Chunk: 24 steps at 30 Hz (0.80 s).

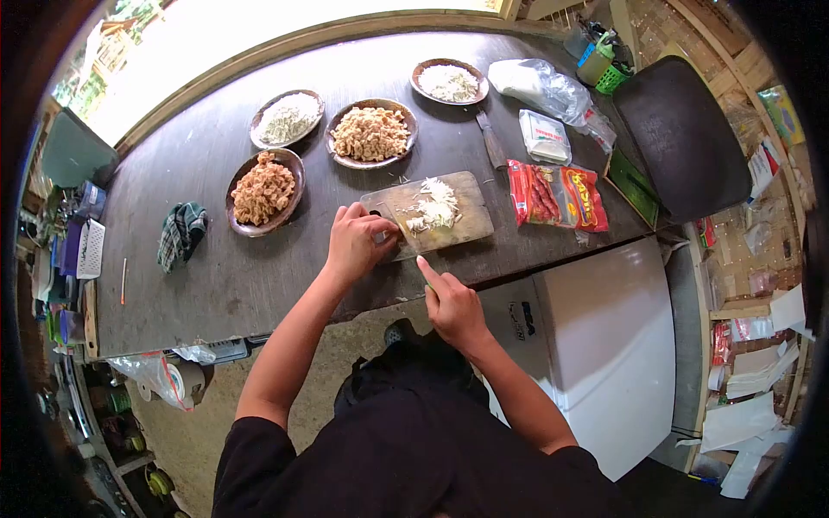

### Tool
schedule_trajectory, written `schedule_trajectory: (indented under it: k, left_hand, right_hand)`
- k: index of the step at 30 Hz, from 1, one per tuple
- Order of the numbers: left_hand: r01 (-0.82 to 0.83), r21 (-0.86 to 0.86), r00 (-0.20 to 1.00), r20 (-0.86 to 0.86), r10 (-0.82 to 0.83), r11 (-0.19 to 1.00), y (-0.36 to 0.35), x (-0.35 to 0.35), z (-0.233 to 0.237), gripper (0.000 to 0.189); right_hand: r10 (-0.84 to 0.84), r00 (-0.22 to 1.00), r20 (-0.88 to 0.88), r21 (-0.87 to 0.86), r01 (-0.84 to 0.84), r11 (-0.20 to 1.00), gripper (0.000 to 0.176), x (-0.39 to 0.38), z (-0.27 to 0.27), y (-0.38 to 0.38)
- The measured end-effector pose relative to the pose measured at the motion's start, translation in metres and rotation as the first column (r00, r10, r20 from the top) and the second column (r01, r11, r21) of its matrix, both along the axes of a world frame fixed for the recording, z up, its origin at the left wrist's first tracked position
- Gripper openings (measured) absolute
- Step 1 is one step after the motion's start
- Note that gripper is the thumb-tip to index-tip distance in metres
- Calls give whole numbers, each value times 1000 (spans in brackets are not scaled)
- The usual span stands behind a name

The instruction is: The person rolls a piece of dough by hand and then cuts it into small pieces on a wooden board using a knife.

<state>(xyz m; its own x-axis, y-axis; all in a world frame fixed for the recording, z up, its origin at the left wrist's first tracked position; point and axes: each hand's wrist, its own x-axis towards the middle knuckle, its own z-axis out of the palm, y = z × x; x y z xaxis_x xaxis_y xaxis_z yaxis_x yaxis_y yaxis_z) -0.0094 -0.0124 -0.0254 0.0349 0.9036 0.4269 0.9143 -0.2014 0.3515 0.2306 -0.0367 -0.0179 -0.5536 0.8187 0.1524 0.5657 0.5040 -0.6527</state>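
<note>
A wooden cutting board [473, 226] lies near the table's front edge, with a heap of thin white slivers [436, 203] on it. My left hand [356, 242] rests at the board's left end, its fingers curled together. Whatever those fingers hold is hidden beneath them. In my right hand [455, 309] is a kitchen knife [408, 235], the index finger stretched along its back. Its blade reaches over the board, close beside my left fingertips. Only a bit of greenish handle shows in my grip.
Behind the board stand plates of brown crumbly food [371, 134], reddish-brown food [263, 192], and white shreds [289, 118] [449, 83]. A red sausage packet [557, 197], a cleaver-like tool [490, 140] and plastic bags [540, 86] lie right. A checked cloth [181, 235] lies left; a white appliance [604, 337] stands below.
</note>
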Motion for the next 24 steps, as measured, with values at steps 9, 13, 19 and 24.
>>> schedule_trajectory:
  k: [9,13,19,24]
  left_hand:
    - [30,42,999,-33,-29,999,-2,1,9,10]
    - [29,39,999,-43,-27,999,-1,2,9,11]
    - [19,8,1000,-22,-19,1000,0,-2,5,13]
    - [2,-29,1000,11,-2,1000,-1,-2,5,10]
  right_hand:
    - [-32,999,-14,3,32,999,54,-2,6,7]
    - [12,1000,-27,32,-11,999,53,4,8,3]
    - [17,1000,-10,32,-17,999,53,2,-4,3]
    - [-19,1000,16,-3,19,1000,55,-1,0,9]
